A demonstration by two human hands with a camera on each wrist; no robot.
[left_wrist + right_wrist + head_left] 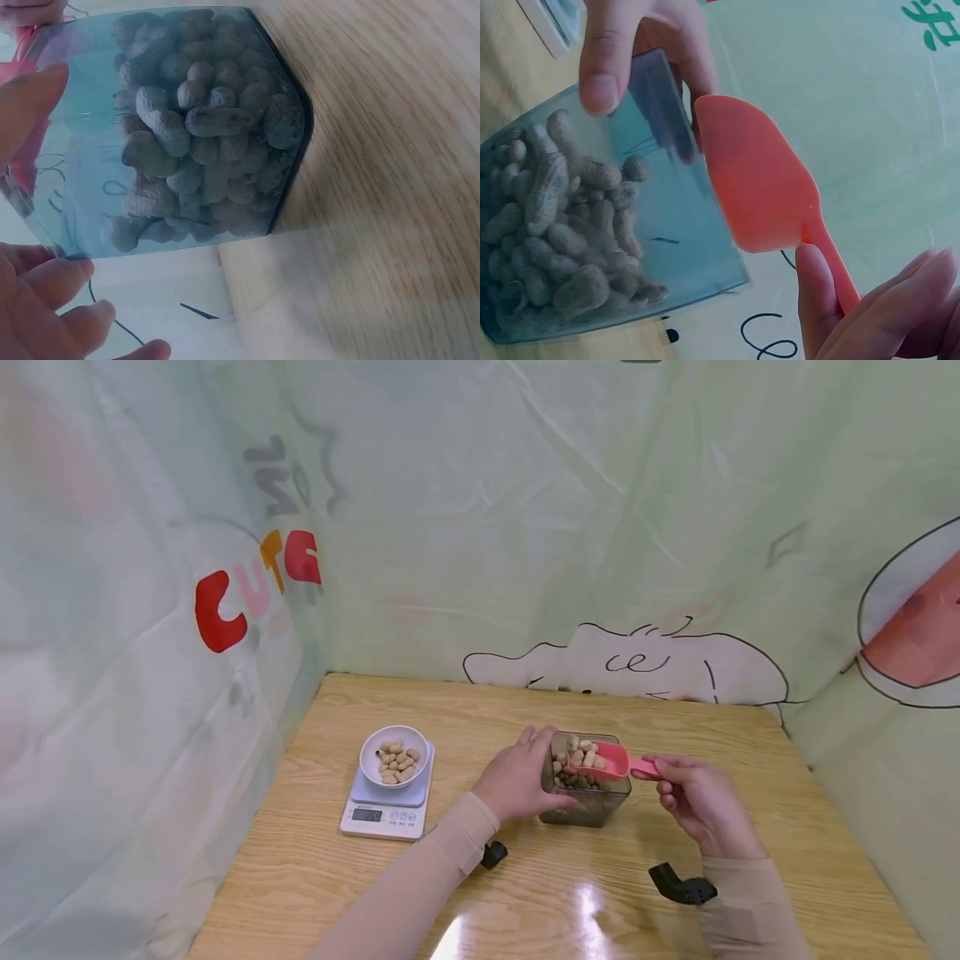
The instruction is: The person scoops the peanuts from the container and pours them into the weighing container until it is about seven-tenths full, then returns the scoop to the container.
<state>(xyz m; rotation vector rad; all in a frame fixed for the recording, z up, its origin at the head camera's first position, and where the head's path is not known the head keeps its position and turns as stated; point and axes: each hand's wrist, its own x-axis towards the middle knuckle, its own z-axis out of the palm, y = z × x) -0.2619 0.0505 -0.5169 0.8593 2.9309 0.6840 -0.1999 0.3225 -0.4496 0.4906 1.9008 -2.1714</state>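
Observation:
My left hand (517,777) holds a clear grey plastic container (573,814) by its upper part, thumb on the near wall and fingers at the left side. Unshelled peanuts (202,142) fill the lower part of the container, which stands on the table. My right hand (701,797) pinches the handle of a pinkish-red scoop (757,180) between thumb and fingers. Several peanuts (587,755) lie in the scoop, which is over the container's opening in the head view. In the right wrist view, only the scoop's underside shows, hiding its load.
Left of the container, a white kitchen scale (412,828) carries a white bowl (367,760) with peanuts (397,764) in it. Black curved pieces (682,887) sit by both wrists. A printed curtain (450,527) stands behind and beside the wooden table (300,877).

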